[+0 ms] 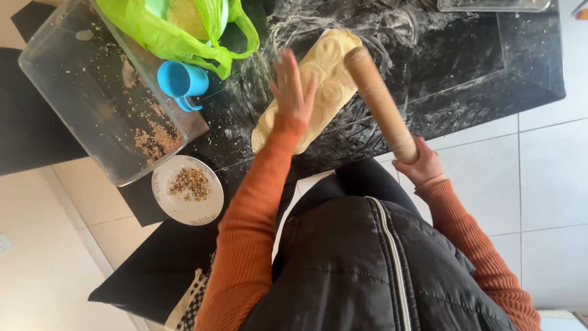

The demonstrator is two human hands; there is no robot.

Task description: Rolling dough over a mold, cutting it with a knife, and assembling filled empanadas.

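Head view showed the left hand spread flat on the dough strip near the counter's front edge; the right hand gripped the rolling pin. Rolling evenly, with light pressure, seemed wisest.

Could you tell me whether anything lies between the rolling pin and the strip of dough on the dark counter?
Nothing visible does. The right hand holds the wooden rolling pin by its near end, with its far end over the dough strip. The left hand rests flat on the dough beside the pin, not under it. The blue cup stands off to the side.
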